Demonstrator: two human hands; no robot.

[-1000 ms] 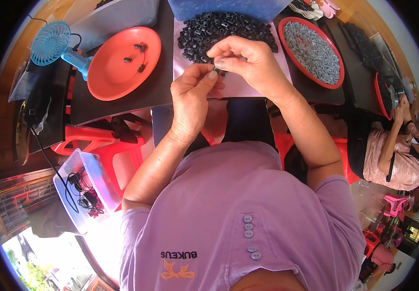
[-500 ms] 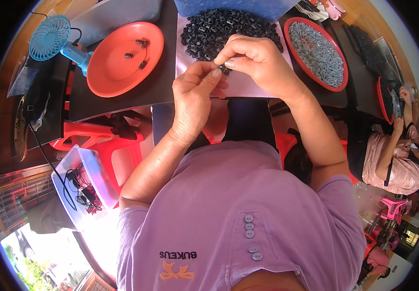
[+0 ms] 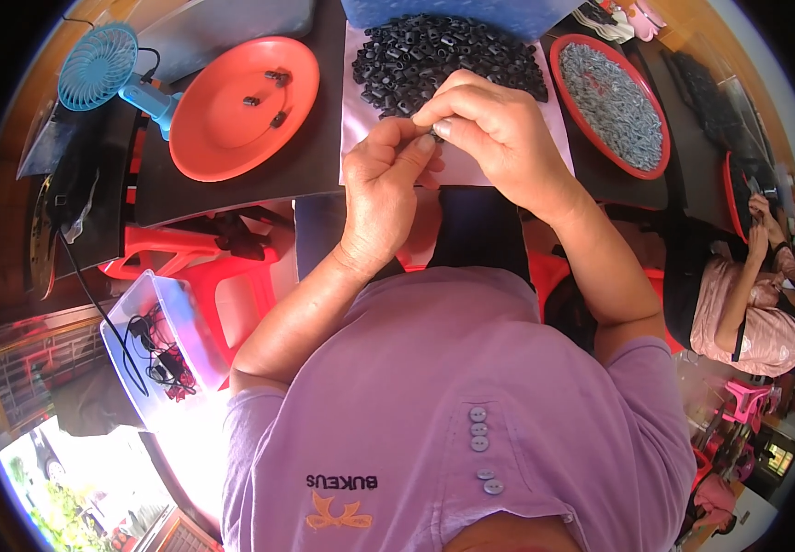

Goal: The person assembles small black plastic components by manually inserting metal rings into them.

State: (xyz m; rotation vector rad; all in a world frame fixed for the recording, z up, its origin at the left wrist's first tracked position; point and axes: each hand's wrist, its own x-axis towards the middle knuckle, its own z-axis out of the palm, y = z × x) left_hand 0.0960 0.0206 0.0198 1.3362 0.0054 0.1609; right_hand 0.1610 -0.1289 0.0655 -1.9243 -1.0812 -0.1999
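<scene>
Head view: pinching a small dark piece [image 3: 435, 136] in fingertips of left hand [image 3: 382, 189] and right hand [image 3: 501, 135], seemingly mid-manipulation, next wanting steady pressure.

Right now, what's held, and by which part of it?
A small dark piece, held where left hand and right hand meet; the gripped part can't be told.

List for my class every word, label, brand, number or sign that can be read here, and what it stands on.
Purple shirt: one short line of dark lettering, upside down in the picture, beside an orange emblem; I won't copy its wording.
Blue fan and orange plate: no lettering I can make out.
Piled black pieces: any marks are too small to read.
</scene>
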